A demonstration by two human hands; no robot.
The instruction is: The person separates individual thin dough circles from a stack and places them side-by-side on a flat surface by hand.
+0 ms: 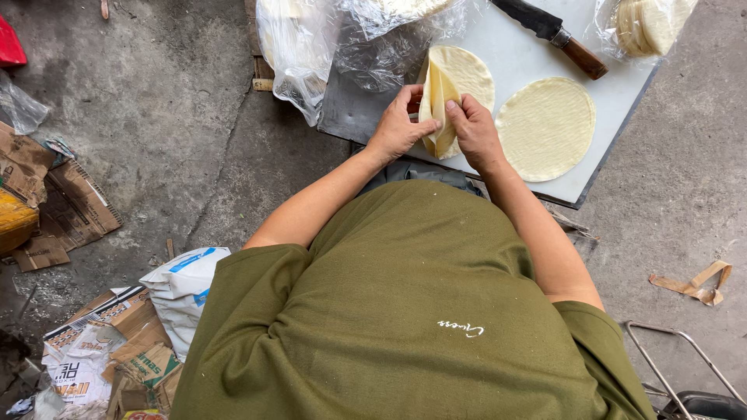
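A thin, pale round wrapper (445, 97) is partly folded, its left side turned up into a standing flap, and it rests at the near edge of a white cutting board (529, 47). The left hand (398, 126) pinches the flap's near left edge between thumb and fingers, and the right hand (472, 132) grips the fold just beside it, so both hands are closed on the same sheet. The fold looks only begun: the far half of the round lies flat on the board. To its right a second round wrapper (545, 127) lies flat and untouched. At the board's far right corner sits a bagged stack of wrappers (646, 25), and a wooden-handled knife (552, 33) lies along the far side. Crumpled clear plastic bags (327, 43) cover the board's far left corner.
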